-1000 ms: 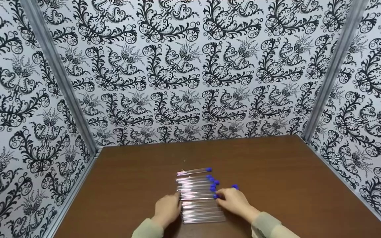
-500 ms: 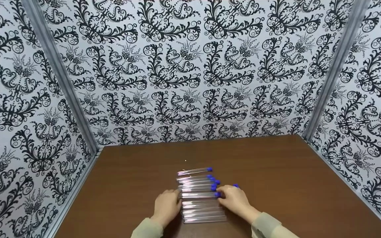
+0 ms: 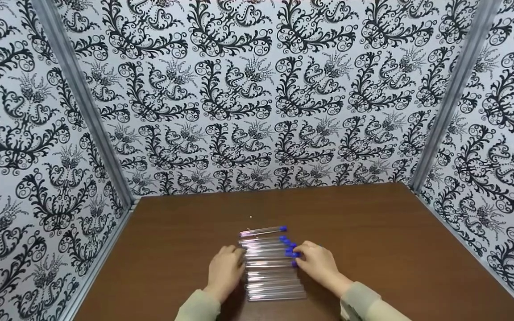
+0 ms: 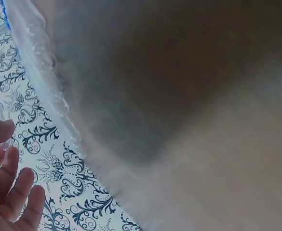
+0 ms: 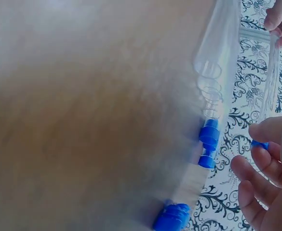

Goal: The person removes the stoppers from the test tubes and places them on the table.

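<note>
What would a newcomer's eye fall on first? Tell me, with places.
The bold black-and-white scrollwork walls likely catch the eye first, rising behind and on both sides of the brown table. Next come the vivid blue caps at the right ends of the farther clear tubes, which lie in a row at the table's middle. Nearby, the left grip and right grip hold a capped tube between them.

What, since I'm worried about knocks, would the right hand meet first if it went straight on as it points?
Past the test tube it pinches, the right hand would probably meet the blue caps of the row of tubes first; its height over them is unclear, so it might pass above.
</note>
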`<state>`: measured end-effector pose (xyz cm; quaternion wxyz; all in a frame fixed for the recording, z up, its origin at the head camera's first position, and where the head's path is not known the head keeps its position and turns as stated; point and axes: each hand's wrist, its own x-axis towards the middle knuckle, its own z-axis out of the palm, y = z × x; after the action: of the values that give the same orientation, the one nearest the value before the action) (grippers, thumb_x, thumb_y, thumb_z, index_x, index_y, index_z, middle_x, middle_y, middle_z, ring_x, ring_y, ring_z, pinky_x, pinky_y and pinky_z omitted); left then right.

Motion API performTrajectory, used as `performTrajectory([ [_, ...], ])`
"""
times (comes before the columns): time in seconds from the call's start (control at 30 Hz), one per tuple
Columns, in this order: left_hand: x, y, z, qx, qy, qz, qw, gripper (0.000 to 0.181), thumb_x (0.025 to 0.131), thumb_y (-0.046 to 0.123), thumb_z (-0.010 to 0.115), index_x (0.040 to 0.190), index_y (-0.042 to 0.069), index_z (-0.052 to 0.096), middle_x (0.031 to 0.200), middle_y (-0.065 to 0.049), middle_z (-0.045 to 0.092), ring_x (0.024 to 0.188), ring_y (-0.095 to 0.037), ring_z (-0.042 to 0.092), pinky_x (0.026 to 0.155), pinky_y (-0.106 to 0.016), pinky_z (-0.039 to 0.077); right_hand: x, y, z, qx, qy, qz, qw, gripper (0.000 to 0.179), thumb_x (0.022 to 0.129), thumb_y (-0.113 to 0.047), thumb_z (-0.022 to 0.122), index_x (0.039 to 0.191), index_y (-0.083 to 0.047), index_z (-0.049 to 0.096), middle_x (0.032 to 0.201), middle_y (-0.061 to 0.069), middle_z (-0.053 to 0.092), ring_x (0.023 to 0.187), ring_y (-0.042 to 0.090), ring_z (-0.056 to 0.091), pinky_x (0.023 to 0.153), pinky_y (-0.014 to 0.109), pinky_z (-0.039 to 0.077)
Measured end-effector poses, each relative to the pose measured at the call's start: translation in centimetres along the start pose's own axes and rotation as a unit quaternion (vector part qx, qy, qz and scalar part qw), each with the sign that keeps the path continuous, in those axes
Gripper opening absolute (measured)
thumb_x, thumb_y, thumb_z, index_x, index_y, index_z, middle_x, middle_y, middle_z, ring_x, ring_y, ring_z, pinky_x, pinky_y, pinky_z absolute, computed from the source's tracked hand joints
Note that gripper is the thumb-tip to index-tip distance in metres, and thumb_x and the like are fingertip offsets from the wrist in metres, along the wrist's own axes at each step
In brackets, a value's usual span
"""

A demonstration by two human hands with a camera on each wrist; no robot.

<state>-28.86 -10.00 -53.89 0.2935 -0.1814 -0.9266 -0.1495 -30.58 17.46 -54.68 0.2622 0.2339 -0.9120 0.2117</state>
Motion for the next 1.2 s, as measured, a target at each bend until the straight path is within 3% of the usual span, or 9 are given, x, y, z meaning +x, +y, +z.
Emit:
performTrajectory([
  [0.27, 0.8, 0.2, -0.9, 0.023, 0.023, 0.022, 0.9992, 0.018, 0.074, 0.017, 0.079, 0.091, 0.016, 0.072, 0.083, 0.005, 0.063, 0.075, -0.018, 0.061, 0.061, -0.036, 0.051, 0.8, 0.0, -1.3, -0.022, 0.038, -0.036, 0.9984, 0.018, 0.073, -0.01, 0.08, 0.09, -0.011, 0.074, 0.093, -0.004, 0.065, 0.07, 0.011, 0.063, 0.057, 0.027, 0.051],
  [0.43, 1.5, 0.5, -1.6, 0.022, 0.045, 0.042, 0.9978, 0.017, 0.075, 0.013, 0.076, 0.091, 0.014, 0.071, 0.085, 0.004, 0.066, 0.076, -0.018, 0.063, 0.062, -0.036, 0.052, 1.3, -0.1, -1.8, -0.013, 0.075, -0.055, 0.9956, 0.021, 0.072, -0.008, 0.08, 0.092, -0.011, 0.074, 0.096, -0.001, 0.071, 0.074, 0.013, 0.067, 0.059, 0.03, 0.053],
  [0.57, 2.0, 0.6, -2.1, 0.039, 0.07, 0.074, 0.994, 0.02, 0.075, 0.012, 0.077, 0.094, 0.013, 0.072, 0.085, 0.002, 0.067, 0.074, -0.019, 0.062, 0.06, -0.036, 0.05, 1.5, -0.1, -2.0, -0.01, 0.1, -0.072, 0.9923, 0.024, 0.071, -0.008, 0.08, 0.093, -0.011, 0.074, 0.094, 0.0, 0.071, 0.072, 0.011, 0.066, 0.057, 0.03, 0.052],
  [0.7, 2.3, 0.6, -2.6, 0.085, 0.095, 0.123, 0.9842, 0.021, 0.076, 0.012, 0.078, 0.096, 0.016, 0.072, 0.086, 0.001, 0.066, 0.075, -0.019, 0.062, 0.061, -0.037, 0.049, 1.7, -0.1, -2.3, -0.008, 0.108, -0.081, 0.9908, 0.025, 0.07, -0.007, 0.08, 0.094, -0.011, 0.073, 0.088, -0.001, 0.071, 0.065, 0.008, 0.062, 0.054, 0.028, 0.05],
  [0.87, 2.5, 0.6, -3.0, 0.137, 0.105, 0.164, 0.9713, 0.022, 0.075, 0.008, 0.075, 0.096, 0.017, 0.072, 0.088, 0.0, 0.065, 0.078, -0.019, 0.062, 0.064, -0.036, 0.05, 1.8, 0.0, -2.8, -0.001, 0.085, -0.084, 0.9928, 0.028, 0.072, -0.005, 0.08, 0.099, -0.009, 0.072, 0.089, 0.0, 0.069, 0.062, 0.011, 0.061, 0.052, 0.026, 0.048],
  [1.03, 2.5, 0.6, -3.0, 0.16, 0.112, 0.177, 0.9648, 0.02, 0.076, 0.008, 0.071, 0.094, 0.017, 0.071, 0.088, 0.0, 0.064, 0.077, -0.019, 0.061, 0.063, -0.035, 0.049, 1.9, 0.1, -3.4, -0.006, 0.029, -0.078, 0.9965, 0.024, 0.076, -0.007, 0.077, 0.1, -0.008, 0.073, 0.088, 0.0, 0.069, 0.063, 0.008, 0.058, 0.053, 0.025, 0.047],
  [1.2, 2.5, 0.5, -2.9, 0.17, 0.14, 0.188, 0.9572, 0.014, 0.076, 0.012, 0.069, 0.09, 0.017, 0.07, 0.086, 0.001, 0.065, 0.074, -0.018, 0.061, 0.061, -0.034, 0.048, 2.0, 0.0, -3.8, -0.007, -0.016, -0.072, 0.9972, 0.021, 0.079, -0.008, 0.074, 0.1, -0.007, 0.073, 0.088, 0.003, 0.07, 0.066, 0.008, 0.061, 0.057, 0.026, 0.05],
])
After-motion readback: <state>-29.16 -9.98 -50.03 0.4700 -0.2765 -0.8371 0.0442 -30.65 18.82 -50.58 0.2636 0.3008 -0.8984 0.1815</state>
